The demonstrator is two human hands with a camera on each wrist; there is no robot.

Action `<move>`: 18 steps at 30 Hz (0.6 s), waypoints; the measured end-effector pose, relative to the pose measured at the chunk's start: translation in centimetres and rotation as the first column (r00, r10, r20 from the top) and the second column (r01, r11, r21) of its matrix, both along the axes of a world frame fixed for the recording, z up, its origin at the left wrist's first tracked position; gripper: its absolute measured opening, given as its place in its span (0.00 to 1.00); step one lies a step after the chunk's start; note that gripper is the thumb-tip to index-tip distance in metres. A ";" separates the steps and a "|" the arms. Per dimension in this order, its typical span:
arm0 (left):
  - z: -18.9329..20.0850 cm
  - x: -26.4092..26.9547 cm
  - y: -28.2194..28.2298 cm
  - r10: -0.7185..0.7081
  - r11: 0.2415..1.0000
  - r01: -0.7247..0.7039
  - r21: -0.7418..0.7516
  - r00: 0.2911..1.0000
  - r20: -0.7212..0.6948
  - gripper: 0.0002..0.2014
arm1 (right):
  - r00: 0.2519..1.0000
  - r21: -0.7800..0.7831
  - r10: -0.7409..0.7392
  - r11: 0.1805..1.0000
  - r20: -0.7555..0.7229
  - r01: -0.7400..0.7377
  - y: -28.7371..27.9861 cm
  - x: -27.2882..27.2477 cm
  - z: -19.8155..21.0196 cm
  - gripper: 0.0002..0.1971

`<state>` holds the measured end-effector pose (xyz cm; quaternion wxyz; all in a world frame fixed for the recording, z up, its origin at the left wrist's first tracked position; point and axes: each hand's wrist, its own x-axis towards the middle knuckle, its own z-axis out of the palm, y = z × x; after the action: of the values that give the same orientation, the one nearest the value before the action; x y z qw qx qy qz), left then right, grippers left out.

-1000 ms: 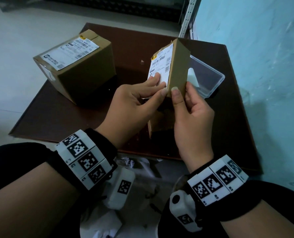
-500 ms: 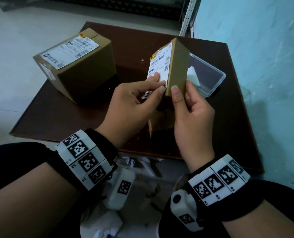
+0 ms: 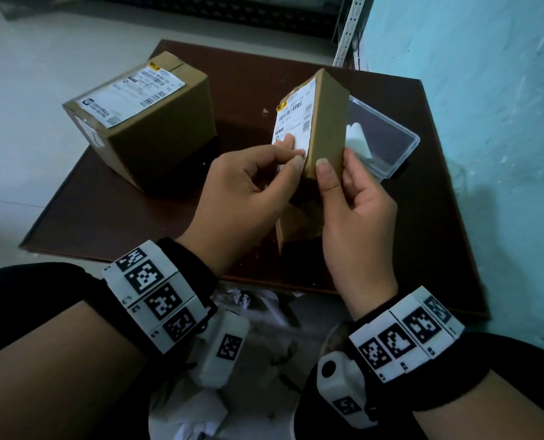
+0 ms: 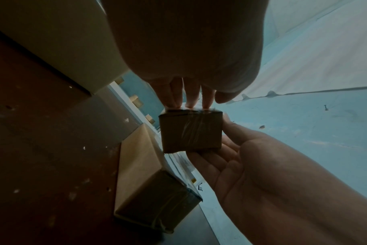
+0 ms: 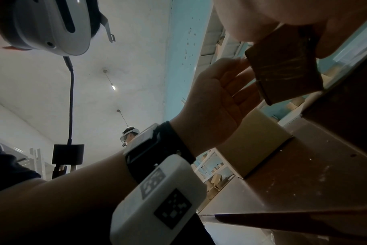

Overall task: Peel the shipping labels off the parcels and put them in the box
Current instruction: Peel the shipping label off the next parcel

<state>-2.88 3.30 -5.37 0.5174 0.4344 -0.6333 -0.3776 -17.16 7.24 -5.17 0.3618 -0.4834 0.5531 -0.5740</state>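
You have a dark brown counter [image 3: 407, 217] set against a pale turquoise wall [image 3: 486, 90], crumpled white paper scraps [image 3: 258, 303] on the floor beneath its near edge.

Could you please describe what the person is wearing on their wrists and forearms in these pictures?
Each wrist carries a black fabric band topped with white rectangular blocks printed with black-and-white square fiducial markers. A white rounded camera housing, bearing its own marker, hangs under each wrist. The forearms are bare, with dark sleeves further up. No rings or gloves are visible on the left hand or right hand.

Head view looking down from above, wrist views close, looking upward from below (both sharing the small parcel [image 4: 191, 131])
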 end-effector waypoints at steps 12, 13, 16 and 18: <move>-0.5 0.2 -0.4 0.017 1.000 -0.017 -0.003 1.000 0.013 0.09 | 1.000 0.003 -0.007 1.000 0.023 0.007 0.0 0.1 0.0 0.26; -0.5 0.2 -0.3 0.017 1.000 -0.017 -0.007 1.000 0.016 0.09 | 1.000 0.002 -0.004 1.000 0.026 0.004 0.0 0.1 0.1 0.25; -0.5 0.2 -0.4 0.022 1.000 -0.022 -0.017 1.000 0.018 0.09 | 1.000 -0.008 -0.006 1.000 0.019 0.006 0.1 0.2 0.1 0.24; -0.7 0.1 -0.4 0.036 0.999 -0.036 -0.029 0.999 0.015 0.08 | 1.000 -0.014 -0.006 1.000 0.006 0.006 0.0 0.2 0.0 0.23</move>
<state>-2.74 2.95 -6.03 0.5253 0.4412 -0.6348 -0.3555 -16.97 7.25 -5.12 0.3584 -0.4824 0.5495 -0.5804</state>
